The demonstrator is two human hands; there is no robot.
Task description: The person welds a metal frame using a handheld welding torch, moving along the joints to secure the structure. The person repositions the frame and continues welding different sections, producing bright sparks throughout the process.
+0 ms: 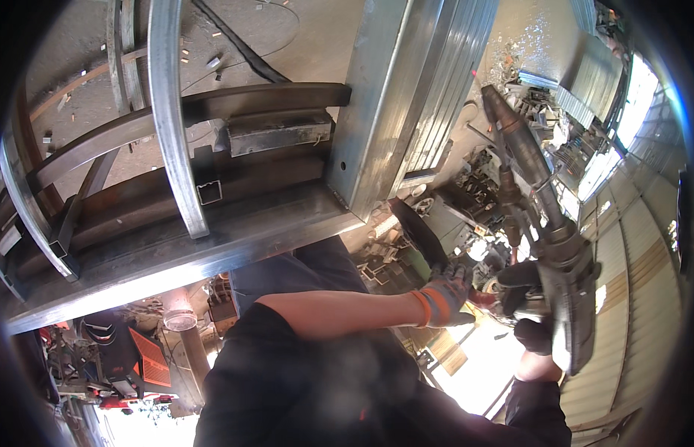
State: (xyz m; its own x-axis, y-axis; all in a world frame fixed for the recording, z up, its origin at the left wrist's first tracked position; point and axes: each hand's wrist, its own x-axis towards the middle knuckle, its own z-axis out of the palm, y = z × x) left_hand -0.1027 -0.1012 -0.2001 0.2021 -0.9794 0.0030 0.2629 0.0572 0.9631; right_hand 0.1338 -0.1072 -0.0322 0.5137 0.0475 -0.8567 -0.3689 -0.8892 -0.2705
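Observation:
My right hand [527, 296], in a dark glove, is closed around a large dark hand-held tool [567, 257]. The tool stands nearly upright at the right, and its long tapered nose [520, 134] points up and away; its exact kind is not plain. My left hand [445, 294], in a grey glove with an orange cuff, reaches across to the right with fingers and thumb apart. Its fingertips are close to the end of a curved black piece [418, 231]; I cannot tell if they touch it. Nothing shows in its palm.
A welded steel frame [257, 216] of square tubes and curved bars spans the upper left, joined to a thick upright metal beam [373, 112]. Metal scraps [559, 119] lie on the floor at the right. An orange-and-black object [149, 357] sits lower left. Corrugated wall panels [638, 298] stand far right.

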